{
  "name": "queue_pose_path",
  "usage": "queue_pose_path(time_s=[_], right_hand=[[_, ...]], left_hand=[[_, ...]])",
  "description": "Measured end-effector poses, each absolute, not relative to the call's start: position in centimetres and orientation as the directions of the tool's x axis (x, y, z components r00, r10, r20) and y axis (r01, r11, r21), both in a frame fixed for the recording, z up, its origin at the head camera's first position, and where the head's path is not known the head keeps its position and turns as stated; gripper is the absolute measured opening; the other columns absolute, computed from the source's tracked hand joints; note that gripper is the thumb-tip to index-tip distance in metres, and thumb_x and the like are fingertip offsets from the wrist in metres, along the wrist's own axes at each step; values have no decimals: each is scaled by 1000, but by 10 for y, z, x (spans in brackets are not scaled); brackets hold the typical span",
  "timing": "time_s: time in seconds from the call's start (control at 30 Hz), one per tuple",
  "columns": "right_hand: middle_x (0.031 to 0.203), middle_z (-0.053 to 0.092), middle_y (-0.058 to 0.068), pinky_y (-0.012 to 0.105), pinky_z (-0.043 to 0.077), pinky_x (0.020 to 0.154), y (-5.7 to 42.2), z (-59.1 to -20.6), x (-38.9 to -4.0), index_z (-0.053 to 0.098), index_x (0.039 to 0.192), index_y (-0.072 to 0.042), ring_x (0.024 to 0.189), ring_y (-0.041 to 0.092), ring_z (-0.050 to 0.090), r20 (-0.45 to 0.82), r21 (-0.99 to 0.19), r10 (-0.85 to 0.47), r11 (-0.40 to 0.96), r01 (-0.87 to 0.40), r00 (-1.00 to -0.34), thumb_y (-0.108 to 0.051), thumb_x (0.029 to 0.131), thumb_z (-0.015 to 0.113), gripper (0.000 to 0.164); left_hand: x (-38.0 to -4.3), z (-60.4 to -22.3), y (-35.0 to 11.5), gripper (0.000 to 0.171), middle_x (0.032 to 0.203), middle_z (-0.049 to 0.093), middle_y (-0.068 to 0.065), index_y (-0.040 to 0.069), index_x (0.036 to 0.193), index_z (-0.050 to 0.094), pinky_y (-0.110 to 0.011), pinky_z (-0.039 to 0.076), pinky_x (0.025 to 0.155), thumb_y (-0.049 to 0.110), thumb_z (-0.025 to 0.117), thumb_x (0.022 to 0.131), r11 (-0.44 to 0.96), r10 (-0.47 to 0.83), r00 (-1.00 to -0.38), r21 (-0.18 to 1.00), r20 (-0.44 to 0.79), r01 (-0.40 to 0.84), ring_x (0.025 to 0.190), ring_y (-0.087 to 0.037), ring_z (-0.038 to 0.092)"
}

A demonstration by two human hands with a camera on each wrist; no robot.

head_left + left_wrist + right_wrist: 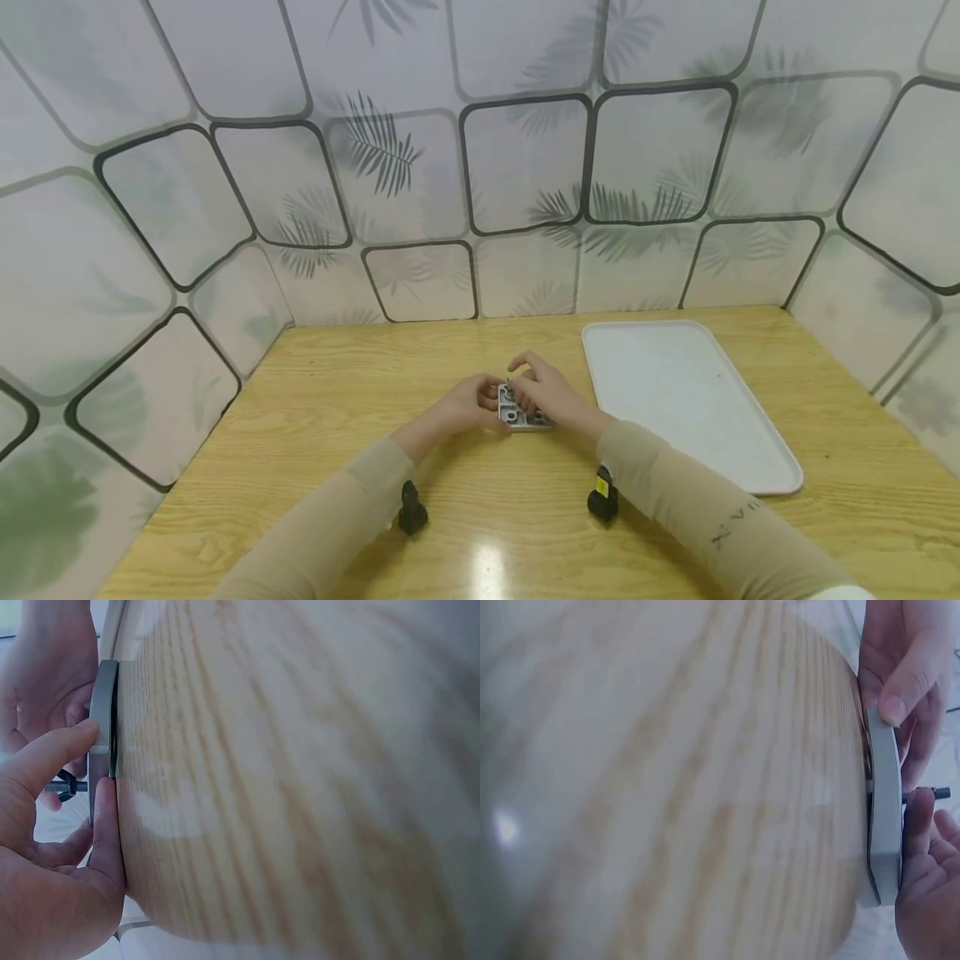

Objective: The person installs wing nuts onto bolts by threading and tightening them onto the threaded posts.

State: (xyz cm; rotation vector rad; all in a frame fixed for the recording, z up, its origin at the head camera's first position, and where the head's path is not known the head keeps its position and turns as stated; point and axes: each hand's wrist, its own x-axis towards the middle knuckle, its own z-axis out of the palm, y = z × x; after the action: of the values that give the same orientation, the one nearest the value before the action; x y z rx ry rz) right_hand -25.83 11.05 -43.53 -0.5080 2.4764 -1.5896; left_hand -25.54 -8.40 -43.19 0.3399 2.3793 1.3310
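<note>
A grey metal plate with recessed pockets and round bosses lies on the wooden table in front of me. From its upper face stands a threaded bolt with a dark nut around its shaft. My left hand grips the plate's left side, thumb on the near edge and fingers low along the side. Over the plate's right part, my right hand pinches at the nut with curled fingers, its index finger raised. In the right wrist view a fingertip covers the nut, and the bolt's end sticks out beyond.
To the right lies a white rectangular tray, close to my right forearm. A patterned cloth wall closes off the table's back and sides. Black wrist cameras hang under both sleeves.
</note>
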Motion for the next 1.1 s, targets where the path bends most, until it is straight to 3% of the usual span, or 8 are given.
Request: queue_pose_path(time_s=[0.23,0.37,0.67,1.1], right_hand=[[75,61,4,23,49,60,115,-437,-259,53,133,5,65,12,54,66,-914,-385,347,-211,-921,-1,100,46,34],[77,62,7,24,49,62,115,-437,-259,55,134,2,66,12,55,55,-896,-391,386,-218,-919,-3,104,49,32],[79,60,5,26,47,65,113,-436,-259,63,134,-9,68,14,54,24,-842,-384,489,-226,-923,-3,99,53,37],[75,59,1,25,45,61,111,-438,-261,66,123,-4,63,11,52,28,-830,-360,511,-223,-932,-1,97,55,29]], left_hand=[[-254,-432,-84,78,135,64,-15,-1,151,52,-38,54,107,3,88,82,528,387,-895,849,-221,19,119,-25,64],[-254,-432,-84,77,135,63,-15,0,151,52,-38,54,106,3,88,82,527,388,-894,849,-222,18,118,-24,63],[-254,-433,-83,80,135,63,-14,0,152,50,-38,54,107,5,89,82,520,373,-900,854,-225,3,118,-24,63],[-254,-432,-84,80,136,63,-15,0,152,50,-36,54,103,5,88,82,524,377,-900,852,-221,10,118,-24,62]])
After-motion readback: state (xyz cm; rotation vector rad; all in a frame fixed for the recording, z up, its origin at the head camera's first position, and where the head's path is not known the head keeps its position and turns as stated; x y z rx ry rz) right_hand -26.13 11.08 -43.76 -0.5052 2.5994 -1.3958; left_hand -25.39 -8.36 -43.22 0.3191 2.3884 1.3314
